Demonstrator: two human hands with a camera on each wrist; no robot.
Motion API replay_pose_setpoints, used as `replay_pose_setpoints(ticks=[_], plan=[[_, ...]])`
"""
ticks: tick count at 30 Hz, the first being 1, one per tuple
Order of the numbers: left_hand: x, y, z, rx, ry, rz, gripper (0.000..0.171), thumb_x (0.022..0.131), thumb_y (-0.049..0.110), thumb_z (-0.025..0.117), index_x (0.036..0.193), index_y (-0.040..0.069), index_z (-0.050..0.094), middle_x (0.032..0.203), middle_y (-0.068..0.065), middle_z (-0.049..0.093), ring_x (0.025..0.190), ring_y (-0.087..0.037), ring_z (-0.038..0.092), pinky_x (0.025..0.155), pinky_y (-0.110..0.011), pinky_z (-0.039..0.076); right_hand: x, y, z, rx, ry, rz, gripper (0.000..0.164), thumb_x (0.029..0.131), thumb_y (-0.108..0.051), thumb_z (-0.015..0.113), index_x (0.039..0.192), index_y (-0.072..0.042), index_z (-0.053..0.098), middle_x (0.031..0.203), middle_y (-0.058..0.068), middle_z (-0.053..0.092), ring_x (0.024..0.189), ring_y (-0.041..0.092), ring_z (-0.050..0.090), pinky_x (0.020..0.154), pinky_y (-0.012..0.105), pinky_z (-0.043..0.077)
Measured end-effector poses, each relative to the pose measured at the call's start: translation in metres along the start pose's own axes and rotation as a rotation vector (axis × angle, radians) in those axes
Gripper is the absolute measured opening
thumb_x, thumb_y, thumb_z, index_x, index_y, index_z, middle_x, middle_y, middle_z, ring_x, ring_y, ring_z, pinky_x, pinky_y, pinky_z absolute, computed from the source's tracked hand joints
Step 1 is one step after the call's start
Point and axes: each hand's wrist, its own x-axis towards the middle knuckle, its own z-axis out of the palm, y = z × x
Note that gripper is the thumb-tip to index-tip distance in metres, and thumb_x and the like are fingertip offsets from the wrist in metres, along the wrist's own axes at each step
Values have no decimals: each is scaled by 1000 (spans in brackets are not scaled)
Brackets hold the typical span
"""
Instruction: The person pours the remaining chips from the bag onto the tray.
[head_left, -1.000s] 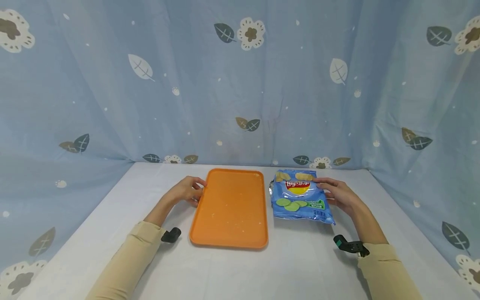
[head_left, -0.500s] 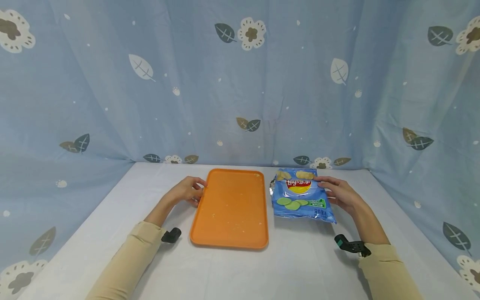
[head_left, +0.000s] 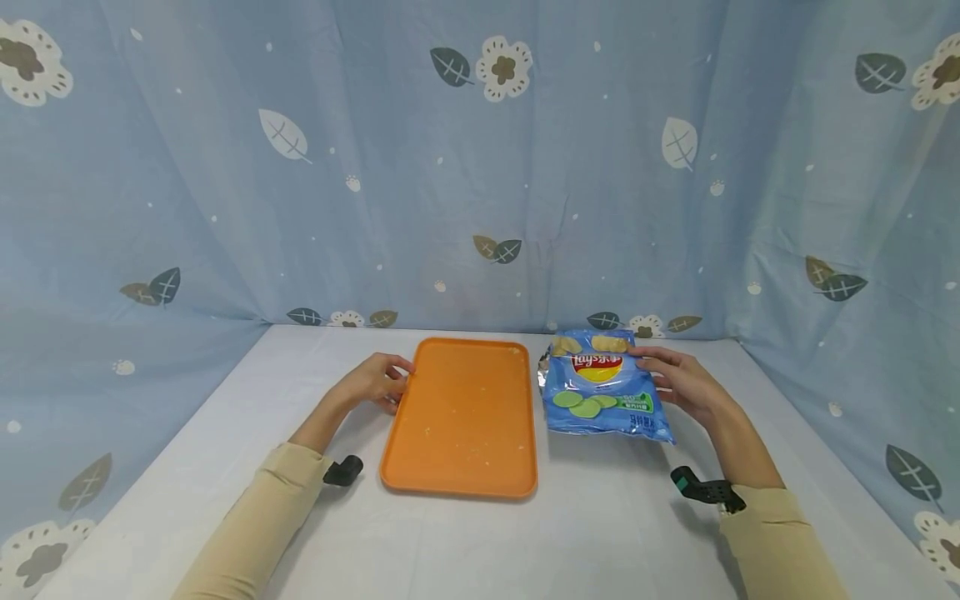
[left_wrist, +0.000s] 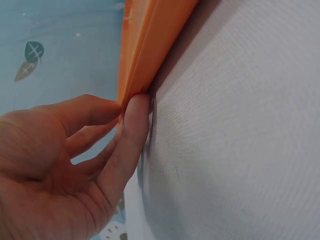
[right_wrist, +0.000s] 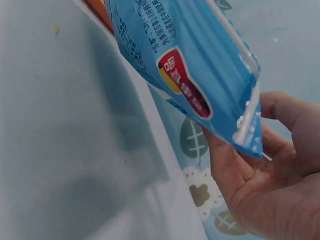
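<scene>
In the head view an orange tray lies flat on the white table, with a few pale crumbs on it. My left hand pinches its left rim; the left wrist view shows the finger and thumb closed on the tray's edge. A blue bag of Lay's potato chips hangs tilted over the table just right of the tray. My right hand grips it by its right edge. From the right wrist, the bag's back shows, held above the table by thumb and fingers.
A white cloth covers the table. Behind it hangs a blue curtain with leaves and flowers. A small yellow crumb lies on the cloth beneath the bag. Both wrists carry black camera mounts.
The chip bag has risen slightly, its lower edge a little higher, with my right hand shifting slightly right. My left hand and the tray have stayed put.
</scene>
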Motion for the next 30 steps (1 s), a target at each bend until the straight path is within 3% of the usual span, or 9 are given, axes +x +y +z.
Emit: replay_pose_setpoints(ticks=[19,30], plan=[[-1,1,0,4,19,23,40,91,1,57,130,-1,57,102,-17,60,73,-18,66,61,-31,61,-6,-17,10,-44,-19,-62,61,96,-45,56,148,-14,44,152,21,36,111,26,59,88,28,57],[3,1,3,18,76,66,40,87,-5,54,127,-4,59,92,-15,61,59,-12,59,54,-28,59,-4,-21,18,-50,-20,-79,59,96,-43,57,147,-14,46,153,21,36,115,31,57,91,32,57]])
